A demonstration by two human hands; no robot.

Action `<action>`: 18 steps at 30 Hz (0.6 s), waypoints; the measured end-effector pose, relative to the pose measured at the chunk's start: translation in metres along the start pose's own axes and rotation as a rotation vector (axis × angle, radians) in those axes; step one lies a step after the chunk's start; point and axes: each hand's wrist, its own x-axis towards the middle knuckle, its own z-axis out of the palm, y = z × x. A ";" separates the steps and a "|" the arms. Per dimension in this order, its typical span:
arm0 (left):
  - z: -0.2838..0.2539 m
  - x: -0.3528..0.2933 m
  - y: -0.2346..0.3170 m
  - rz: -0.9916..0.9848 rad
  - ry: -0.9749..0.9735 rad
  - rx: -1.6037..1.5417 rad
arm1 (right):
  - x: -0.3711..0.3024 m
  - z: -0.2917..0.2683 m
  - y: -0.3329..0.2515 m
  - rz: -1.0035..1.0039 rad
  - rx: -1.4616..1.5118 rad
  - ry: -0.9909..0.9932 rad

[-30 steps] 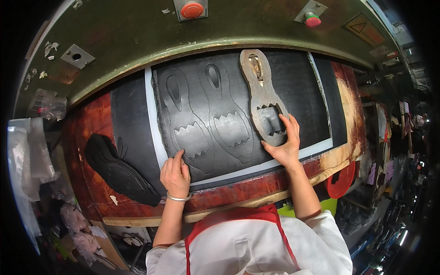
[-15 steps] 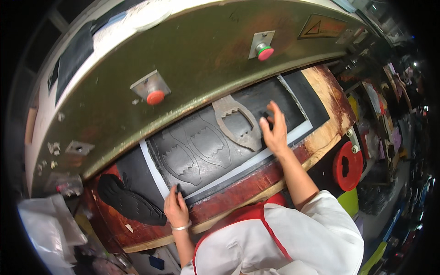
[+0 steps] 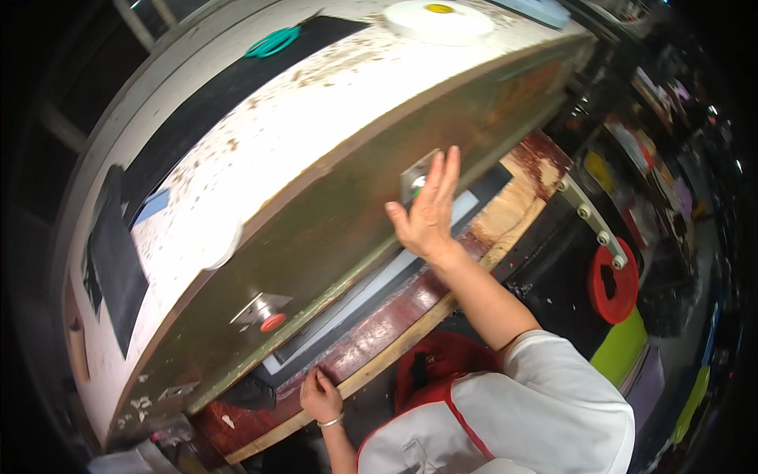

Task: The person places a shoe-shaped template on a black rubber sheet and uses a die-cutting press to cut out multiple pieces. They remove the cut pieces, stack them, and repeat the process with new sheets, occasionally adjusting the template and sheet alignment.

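Observation:
My right hand (image 3: 430, 213), its fingers stretched out, lies over the right push button on the green press head (image 3: 339, 229). The button's square metal plate (image 3: 410, 180) and a sliver of green ring show beside the hand; the rest is covered. My left hand (image 3: 320, 396) is curled closed at the front of the red cutting table (image 3: 379, 328), with nothing visible in it. Under the press head, only a strip of black and pale sheet (image 3: 355, 304) shows. The cutting die is hidden. At the left, a red push button (image 3: 273, 321) stands uncovered.
A white roll (image 3: 438, 22), turquoise scissors-like handles (image 3: 273, 42) and black sheet pieces (image 3: 118, 268) lie on top of the press. To the right of the table is a round red lid or container (image 3: 614, 280). A metal bar with rollers (image 3: 588, 217) stands near it.
The press head now covers the die and cut outlines. My right hand has gone from beside the die to the right button. My left hand has left the sheet's edge and curled closed.

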 end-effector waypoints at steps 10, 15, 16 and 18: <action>0.021 -0.018 -0.040 0.126 0.099 0.130 | -0.156 -0.087 -0.015 0.394 0.146 -0.953; 0.024 -0.041 -0.042 0.224 0.088 0.104 | -0.204 -0.094 0.000 0.158 0.317 -0.710; 0.022 -0.045 -0.038 0.259 0.104 0.049 | -0.208 -0.095 0.001 0.152 0.344 -0.696; 0.015 -0.055 -0.030 0.297 0.097 0.097 | -0.217 -0.104 0.001 0.128 0.323 -0.662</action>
